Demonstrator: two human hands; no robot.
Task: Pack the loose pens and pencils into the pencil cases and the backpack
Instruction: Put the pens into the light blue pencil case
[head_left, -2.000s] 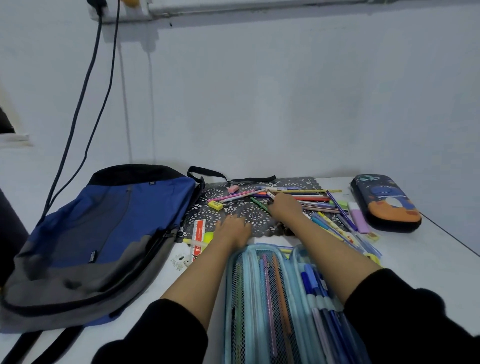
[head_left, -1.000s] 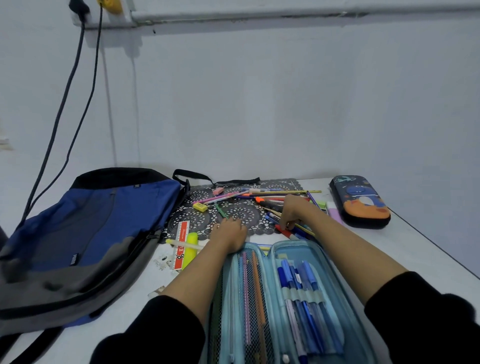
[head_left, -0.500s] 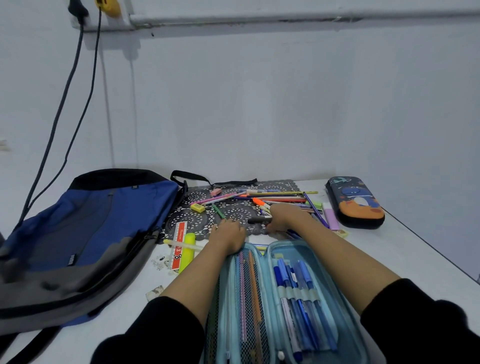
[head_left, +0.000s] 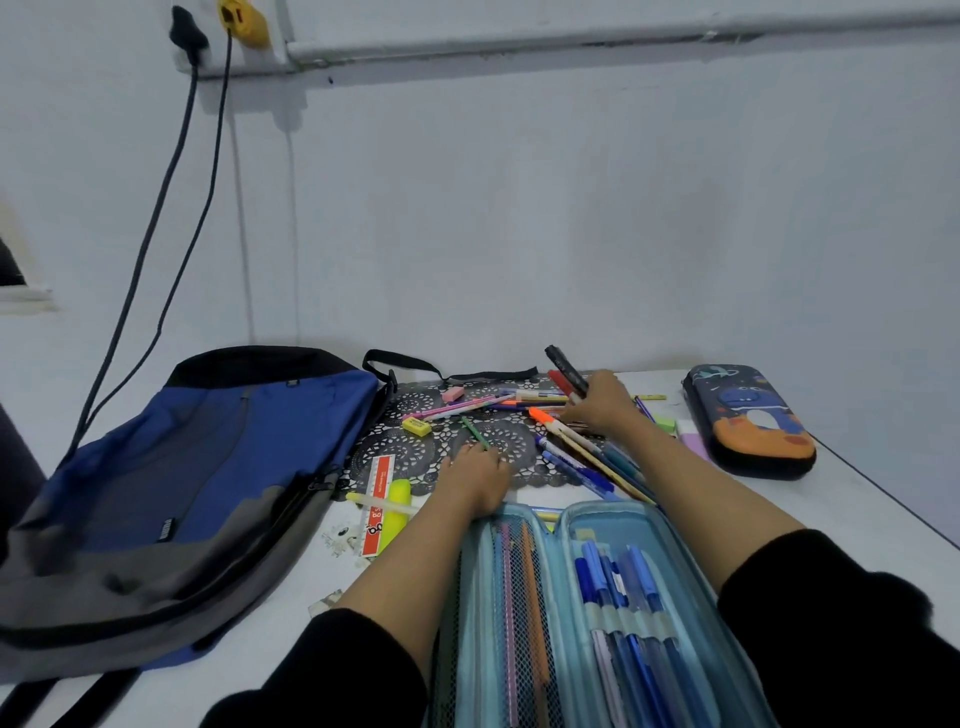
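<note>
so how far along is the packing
Partway. Blue pens already sit in the open blue case. The right hand grips two markers, black and red. Many loose pens and pencils lie on the lace mat; the dark case is shut, the backpack looks untouched.

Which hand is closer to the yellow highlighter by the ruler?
Left. The left hand rests on the mat just right of the yellow highlighter; the right hand is farther back right, gripping markers over the pen pile.
</note>
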